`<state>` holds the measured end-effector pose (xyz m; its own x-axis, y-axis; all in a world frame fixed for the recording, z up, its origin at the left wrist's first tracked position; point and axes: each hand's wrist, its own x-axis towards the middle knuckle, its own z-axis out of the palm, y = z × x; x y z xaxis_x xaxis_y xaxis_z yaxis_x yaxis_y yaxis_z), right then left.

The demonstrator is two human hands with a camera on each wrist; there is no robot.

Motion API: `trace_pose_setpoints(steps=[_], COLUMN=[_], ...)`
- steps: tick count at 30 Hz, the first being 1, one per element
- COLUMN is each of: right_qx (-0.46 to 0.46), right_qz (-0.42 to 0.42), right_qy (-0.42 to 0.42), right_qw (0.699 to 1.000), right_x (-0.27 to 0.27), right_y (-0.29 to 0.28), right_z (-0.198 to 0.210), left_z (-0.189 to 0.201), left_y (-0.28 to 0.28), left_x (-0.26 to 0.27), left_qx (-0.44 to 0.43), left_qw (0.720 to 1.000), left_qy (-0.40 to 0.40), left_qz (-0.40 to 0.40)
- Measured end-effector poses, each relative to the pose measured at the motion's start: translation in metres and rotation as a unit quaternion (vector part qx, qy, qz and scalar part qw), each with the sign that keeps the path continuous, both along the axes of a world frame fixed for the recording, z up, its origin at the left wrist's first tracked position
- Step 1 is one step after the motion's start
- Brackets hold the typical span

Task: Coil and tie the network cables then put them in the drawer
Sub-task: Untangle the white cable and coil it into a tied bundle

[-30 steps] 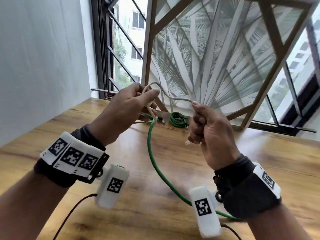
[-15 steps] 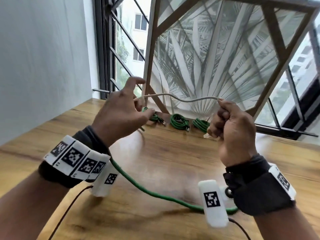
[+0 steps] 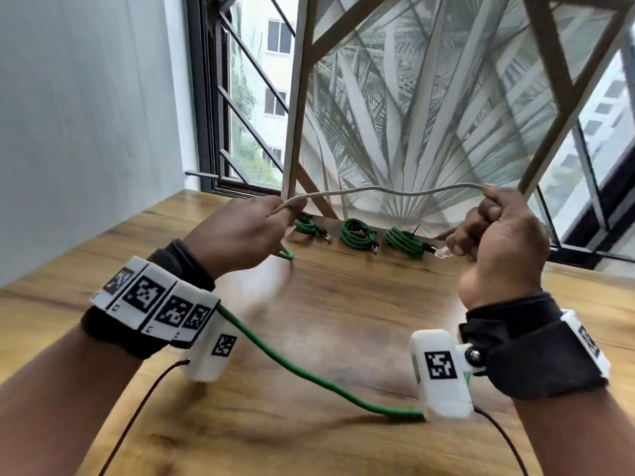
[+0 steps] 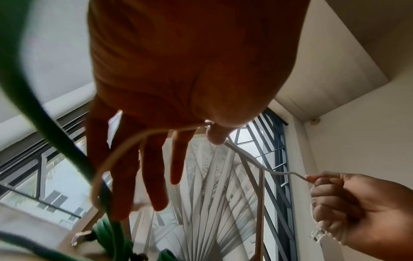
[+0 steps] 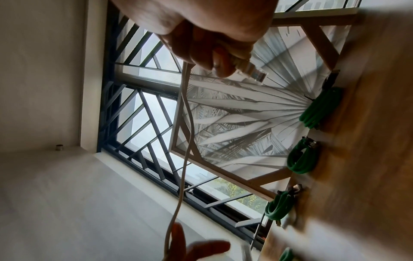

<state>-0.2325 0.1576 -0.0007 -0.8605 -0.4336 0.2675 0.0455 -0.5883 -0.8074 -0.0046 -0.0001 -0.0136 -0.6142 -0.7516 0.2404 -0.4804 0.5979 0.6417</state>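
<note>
A thin white network cable (image 3: 385, 190) is stretched in the air between both hands. My left hand (image 3: 275, 214) pinches it between thumb and forefinger, and in the left wrist view the other fingers (image 4: 156, 176) hang straight. My right hand (image 3: 491, 214) grips the cable's other end in a fist, with the clear plug (image 3: 443, 251) sticking out below. A loose green cable (image 3: 309, 372) runs from under the left hand across the wooden table (image 3: 343, 304) towards my right wrist. In the right wrist view the white cable (image 5: 186, 141) hangs from the fist beside the plug (image 5: 252, 70).
Three coiled green cables (image 3: 309, 226) (image 3: 357, 234) (image 3: 405, 240) lie in a row at the table's far edge. Behind them a large framed palm-leaf picture (image 3: 429, 115) leans against the barred window (image 3: 247, 97). A white wall (image 3: 86, 132) runs along the left.
The hands have drawn apart sideways, pulling the white cable from a small loop into a long, nearly straight span. The green cable has swung to lie across the table.
</note>
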Motion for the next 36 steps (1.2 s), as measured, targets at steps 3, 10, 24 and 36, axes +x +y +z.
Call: trace_pose_setpoints(steps=[3,10,24,36], right_qx=[0.002,-0.01,0.028,0.084], right_qz=[-0.009,-0.04,-0.014,0.11], right_qy=[-0.007,0.002,0.017,0.069], right_qw=[1.0,0.999,0.999,0.988], right_x=[-0.002,-0.001,0.001,0.008], right_y=[0.003,0.007,0.005,0.006], right_z=[0.003,0.006,0.003,0.001], left_z=[0.001,0.01,0.006,-0.006], left_y=[0.0,0.005,0.0,-0.024], left_x=[-0.002,0.006,0.011,0.01], left_qx=[0.027,-0.039,0.019,-0.133], left_qw=[1.0,0.997,0.996,0.952], left_qy=[0.01,-0.036,-0.083,-0.225], left_qz=[0.0,0.048,0.007,0.159])
